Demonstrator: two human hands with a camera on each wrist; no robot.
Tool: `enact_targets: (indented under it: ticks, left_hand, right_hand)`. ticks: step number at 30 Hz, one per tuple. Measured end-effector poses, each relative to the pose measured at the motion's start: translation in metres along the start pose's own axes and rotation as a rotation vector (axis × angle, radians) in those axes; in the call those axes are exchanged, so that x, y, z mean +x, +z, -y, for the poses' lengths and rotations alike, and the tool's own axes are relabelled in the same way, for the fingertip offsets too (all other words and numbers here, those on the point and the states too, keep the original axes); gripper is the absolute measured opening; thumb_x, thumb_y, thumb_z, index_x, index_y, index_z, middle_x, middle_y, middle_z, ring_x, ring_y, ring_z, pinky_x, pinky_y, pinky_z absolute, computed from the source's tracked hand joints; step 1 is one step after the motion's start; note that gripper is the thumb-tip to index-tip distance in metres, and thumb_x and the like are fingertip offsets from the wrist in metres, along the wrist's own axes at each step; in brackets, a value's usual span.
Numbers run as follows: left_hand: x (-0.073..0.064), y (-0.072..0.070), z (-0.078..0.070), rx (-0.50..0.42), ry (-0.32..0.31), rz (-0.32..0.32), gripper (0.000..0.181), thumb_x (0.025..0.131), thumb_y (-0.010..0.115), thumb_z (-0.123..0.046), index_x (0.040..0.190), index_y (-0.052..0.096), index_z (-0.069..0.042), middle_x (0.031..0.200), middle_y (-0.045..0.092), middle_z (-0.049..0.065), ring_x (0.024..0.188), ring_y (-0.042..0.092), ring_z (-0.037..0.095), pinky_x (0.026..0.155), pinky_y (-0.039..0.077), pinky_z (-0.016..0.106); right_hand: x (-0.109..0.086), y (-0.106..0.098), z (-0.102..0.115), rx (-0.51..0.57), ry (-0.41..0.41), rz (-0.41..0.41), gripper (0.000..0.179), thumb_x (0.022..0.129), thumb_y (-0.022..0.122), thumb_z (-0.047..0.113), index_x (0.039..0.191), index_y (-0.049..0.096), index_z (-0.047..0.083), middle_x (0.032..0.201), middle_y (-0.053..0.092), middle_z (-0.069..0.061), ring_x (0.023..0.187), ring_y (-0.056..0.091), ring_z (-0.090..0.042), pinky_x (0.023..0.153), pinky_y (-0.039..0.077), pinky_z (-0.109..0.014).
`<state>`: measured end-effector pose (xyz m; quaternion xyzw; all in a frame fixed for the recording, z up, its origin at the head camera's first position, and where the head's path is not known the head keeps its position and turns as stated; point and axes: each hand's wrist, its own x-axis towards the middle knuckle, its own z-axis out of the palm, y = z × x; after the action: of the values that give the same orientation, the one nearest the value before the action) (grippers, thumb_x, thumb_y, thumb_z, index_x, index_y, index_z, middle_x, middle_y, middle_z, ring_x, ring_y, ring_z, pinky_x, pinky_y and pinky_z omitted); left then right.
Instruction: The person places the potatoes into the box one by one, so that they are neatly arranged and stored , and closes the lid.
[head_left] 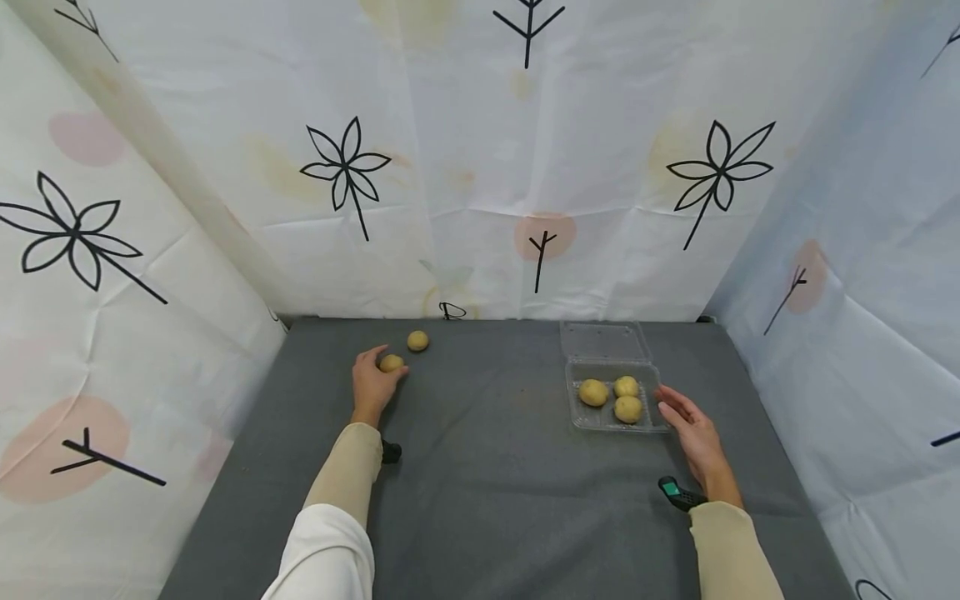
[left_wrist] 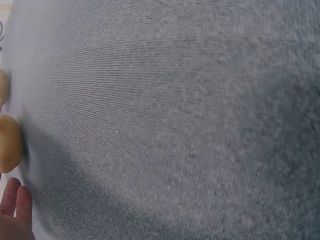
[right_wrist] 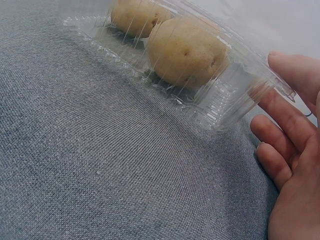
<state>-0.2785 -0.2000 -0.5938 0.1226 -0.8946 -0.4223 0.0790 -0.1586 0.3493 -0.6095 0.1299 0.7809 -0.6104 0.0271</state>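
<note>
On the left, my left hand [head_left: 375,385] reaches round a small potato [head_left: 392,363] on the cloth, thumb and finger spread on either side of it. A second potato [head_left: 417,341] lies just beyond. The left wrist view catches the nearer potato [left_wrist: 10,144] at its left edge, apart from two extended fingertips [left_wrist: 24,202]. Over on the right, my right hand [head_left: 696,437] holds the right edge of a clear plastic container [head_left: 581,418], thumb and index finger at its rim. Inside sit three potatoes, one large in the right wrist view [right_wrist: 187,52].
The container's hinged lid [head_left: 603,340] lies open towards the back. A grey cloth [head_left: 487,500] covers the table. White printed curtains [head_left: 450,167] stand at the back and both sides.
</note>
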Motion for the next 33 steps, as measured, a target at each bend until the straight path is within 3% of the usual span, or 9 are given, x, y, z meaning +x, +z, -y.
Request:
enact_targets:
  ticks: [7, 12, 15, 24, 29, 33]
  left_hand:
    - [-0.0015, 0.0019, -0.0031, -0.066, 0.006, -0.014, 0.065, 0.090, 0.080, -0.021, 0.147, 0.053, -0.008, 0.147, 0.048, 0.022, 0.135, 0.047, 0.040, 0.110, 0.043, 0.057]
    - [-0.0027, 0.0037, -0.0046, -0.075, -0.005, -0.015, 0.062, 0.091, 0.079, -0.018, 0.147, 0.054, -0.007, 0.145, 0.050, 0.022, 0.131, 0.049, 0.040, 0.109, 0.044, 0.057]
    - [-0.0044, 0.0030, -0.0055, -0.080, -0.011, -0.009, 0.061, 0.091, 0.078, -0.016, 0.146, 0.054, -0.005, 0.144, 0.050, 0.023, 0.131, 0.049, 0.041, 0.110, 0.043, 0.057]
    - [-0.0060, 0.0026, -0.0066, -0.058, -0.027, 0.005, 0.057, 0.093, 0.076, -0.017, 0.145, 0.055, -0.004, 0.145, 0.051, 0.023, 0.133, 0.048, 0.041, 0.112, 0.042, 0.056]
    - [-0.0044, 0.0037, -0.0077, -0.039, -0.034, 0.009, 0.057, 0.093, 0.075, -0.017, 0.145, 0.055, -0.003, 0.145, 0.051, 0.024, 0.134, 0.048, 0.042, 0.112, 0.042, 0.057]
    - [-0.0040, 0.0041, -0.0055, -0.030, -0.044, 0.000, 0.056, 0.093, 0.076, -0.017, 0.144, 0.057, -0.004, 0.143, 0.053, 0.024, 0.133, 0.049, 0.042, 0.112, 0.043, 0.056]
  right_hand:
    - [-0.0005, 0.0000, 0.0007, -0.031, -0.015, -0.004, 0.064, 0.103, 0.054, 0.051, 0.159, 0.037, 0.025, 0.140, 0.051, 0.027, 0.118, 0.039, 0.020, 0.120, 0.033, -0.047]
    - [0.0017, 0.0007, -0.0020, -0.034, -0.023, -0.015, 0.063, 0.103, 0.054, 0.051, 0.158, 0.039, 0.025, 0.145, 0.052, 0.019, 0.119, 0.039, 0.017, 0.120, 0.033, -0.049]
    - [0.0020, 0.0004, -0.0030, -0.046, -0.017, -0.012, 0.065, 0.103, 0.053, 0.052, 0.159, 0.037, 0.025, 0.145, 0.051, 0.022, 0.119, 0.039, 0.019, 0.121, 0.033, -0.049]
    - [0.0004, -0.0018, -0.0016, -0.006, -0.006, -0.001, 0.067, 0.103, 0.054, 0.052, 0.160, 0.035, 0.023, 0.147, 0.050, 0.020, 0.121, 0.038, 0.018, 0.125, 0.027, -0.053]
    - [-0.0003, -0.0020, -0.0020, -0.010, -0.003, -0.012, 0.065, 0.103, 0.054, 0.051, 0.160, 0.037, 0.025, 0.142, 0.051, 0.026, 0.118, 0.039, 0.020, 0.124, 0.027, -0.054]
    - [0.0000, -0.0012, -0.0010, -0.004, -0.005, -0.004, 0.064, 0.104, 0.054, 0.049, 0.160, 0.036, 0.023, 0.145, 0.051, 0.023, 0.117, 0.039, 0.020, 0.125, 0.028, -0.052]
